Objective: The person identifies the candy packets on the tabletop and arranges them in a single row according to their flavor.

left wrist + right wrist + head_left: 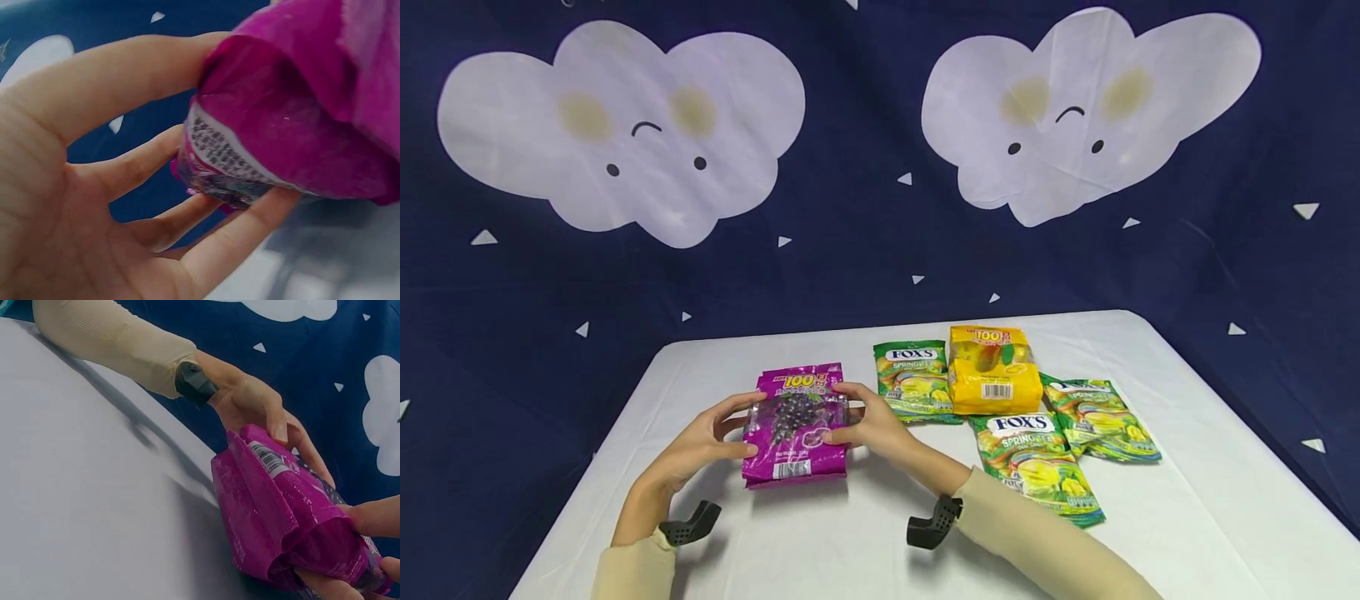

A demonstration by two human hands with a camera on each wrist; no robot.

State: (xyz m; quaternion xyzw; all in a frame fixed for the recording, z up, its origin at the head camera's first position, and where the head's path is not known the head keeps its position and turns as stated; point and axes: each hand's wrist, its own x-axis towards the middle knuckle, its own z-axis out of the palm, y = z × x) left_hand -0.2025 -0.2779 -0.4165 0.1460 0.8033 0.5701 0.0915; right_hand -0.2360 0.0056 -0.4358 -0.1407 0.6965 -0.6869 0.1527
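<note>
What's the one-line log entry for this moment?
left hand: grips purple bag | right hand: grips same bag | table: yellow bag, three green bags

purple bag (797, 427) | dark-grape print, barcode | plump | held tilted above white table (797, 550)

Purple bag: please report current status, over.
Left hand and right hand grip purple bag. Raised above table. Yellow bag, green bags at right, not blocking.
</note>
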